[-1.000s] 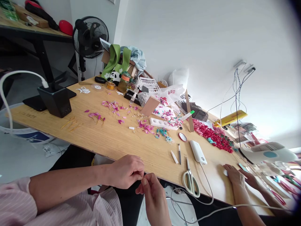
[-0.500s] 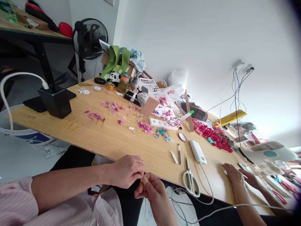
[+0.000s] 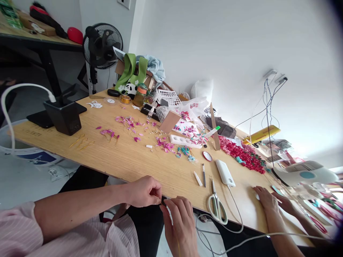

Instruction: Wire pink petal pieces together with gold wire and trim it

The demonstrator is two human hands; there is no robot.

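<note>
Left of the scissors (image 3: 214, 194), left hand (image 3: 146, 191) is pinched tight, contents hidden; right hand (image 3: 180, 218) is half-curled, grip unclear, yellow thread (image 3: 178, 244) draped along it, probably so slack's controlled

Single head-worn view, looking forward and down over bench (image 3: 128, 157), frame tilted, bench sloping down rightward, wearer's hands (image 3: 143, 192) close at bottom centre, wall (image 3: 227, 46) beyond.

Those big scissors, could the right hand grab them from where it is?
Probably yes: the scissors lie near the right hand, seemingly uncovered, though its fingers look busy with a thin yellow strand.
</note>
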